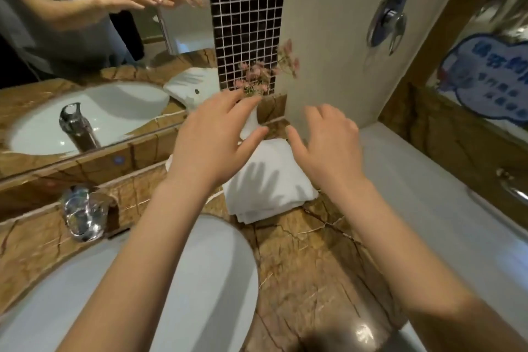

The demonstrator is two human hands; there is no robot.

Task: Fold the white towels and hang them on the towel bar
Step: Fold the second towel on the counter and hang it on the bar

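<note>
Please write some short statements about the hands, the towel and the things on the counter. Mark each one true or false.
1. The left hand and the right hand are open, fingers spread, over the white towel. True.
2. The white towel hangs on a bar. False: it lies folded on the marble counter.
3. The sink is to the left of the towel. True.
4. The vase holds yellow flowers. False: the flowers are pink.
5. The right hand grips the faucet. False: the faucet stands untouched behind the sink.
</note>
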